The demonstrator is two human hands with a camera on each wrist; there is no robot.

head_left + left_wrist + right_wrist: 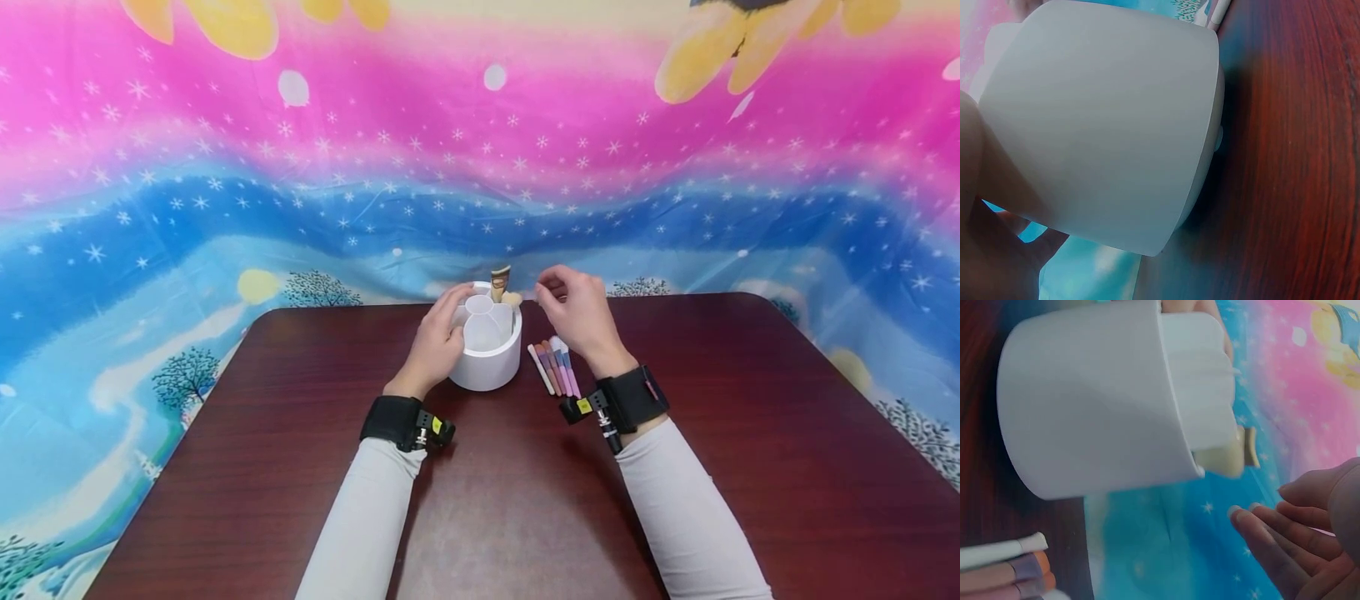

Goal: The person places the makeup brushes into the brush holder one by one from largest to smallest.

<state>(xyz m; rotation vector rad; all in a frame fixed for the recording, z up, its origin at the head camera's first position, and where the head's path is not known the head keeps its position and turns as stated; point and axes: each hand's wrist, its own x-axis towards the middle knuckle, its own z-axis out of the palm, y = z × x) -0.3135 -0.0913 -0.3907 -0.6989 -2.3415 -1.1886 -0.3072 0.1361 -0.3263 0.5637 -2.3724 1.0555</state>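
Observation:
A white round brush holder [486, 371] with inner dividers stands near the table's back edge. My left hand [441, 337] grips its left side, with fingers over the rim. Inside the holder's right rear compartment are makeup brushes: one with a gold-brown top [500, 285] and one with a cream head [512, 299]. To the right of the holder, my right hand [577, 310] hovers in the air with loosely bent fingers and nothing between them. In the right wrist view its fingertips [1242, 515] are apart from the cream brush head [1225, 460].
Several makeup brushes [553, 368] with white, brown and pink handles lie side by side on the table [487, 517], right of the holder and below my right hand. A colourful snowflake-patterned cloth [465, 175] hangs directly behind the table's back edge.

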